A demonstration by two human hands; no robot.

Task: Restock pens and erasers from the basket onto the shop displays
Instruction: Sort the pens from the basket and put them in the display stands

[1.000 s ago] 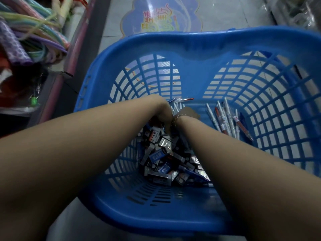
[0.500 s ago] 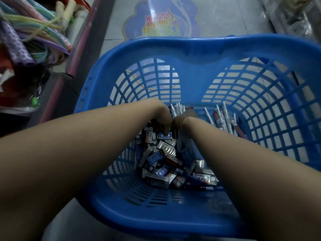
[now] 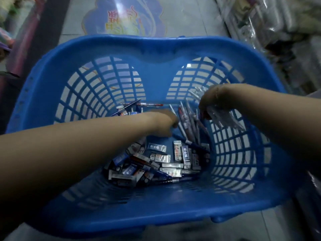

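Pens (image 3: 188, 122) lean against the right wall of the basket (image 3: 156, 49), with boxed erasers (image 3: 159, 158) heaped on its floor. In the head view the hands, pressed together over the heap half a second ago, are now apart: the right hand (image 3: 212, 103) has risen toward the right wall with its fingers curled round a clear-wrapped bundle of pens (image 3: 224, 117), blurred by motion, while the left hand (image 3: 165, 122) stays low beside the leaning pens, its fingers hidden, so I cannot tell their state. A first batch looks ready to leave for the displays
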